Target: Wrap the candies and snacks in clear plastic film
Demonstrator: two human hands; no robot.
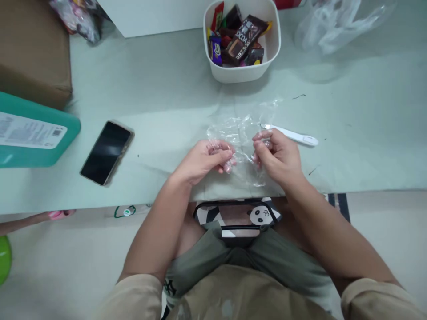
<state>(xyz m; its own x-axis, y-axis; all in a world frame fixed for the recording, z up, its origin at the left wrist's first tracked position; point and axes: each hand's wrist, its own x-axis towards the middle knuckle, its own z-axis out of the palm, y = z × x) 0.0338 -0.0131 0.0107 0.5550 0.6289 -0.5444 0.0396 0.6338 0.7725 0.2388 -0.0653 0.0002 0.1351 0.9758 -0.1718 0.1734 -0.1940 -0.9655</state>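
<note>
A thin clear plastic bag (245, 133) is stretched between my two hands just above the table's front edge. My left hand (210, 160) pinches its left side, thumb on top and fingers curled beneath. On the right, my right hand (276, 155) grips the other side with curled fingers. Crumpled film shows at both sets of fingertips. Right behind my right hand lies a slim white tool (296, 135), possibly a small cutter, its left end near the bag. Nothing shows inside the bag.
A white bin (245, 73) of wrapped snacks stands at the back. To the left are a phone (107, 153), a teal container (36, 133) and a cardboard box (33, 49). A clear jar holding a white plastic bag (333, 31) is at back right. Another person's foot shows at lower left.
</note>
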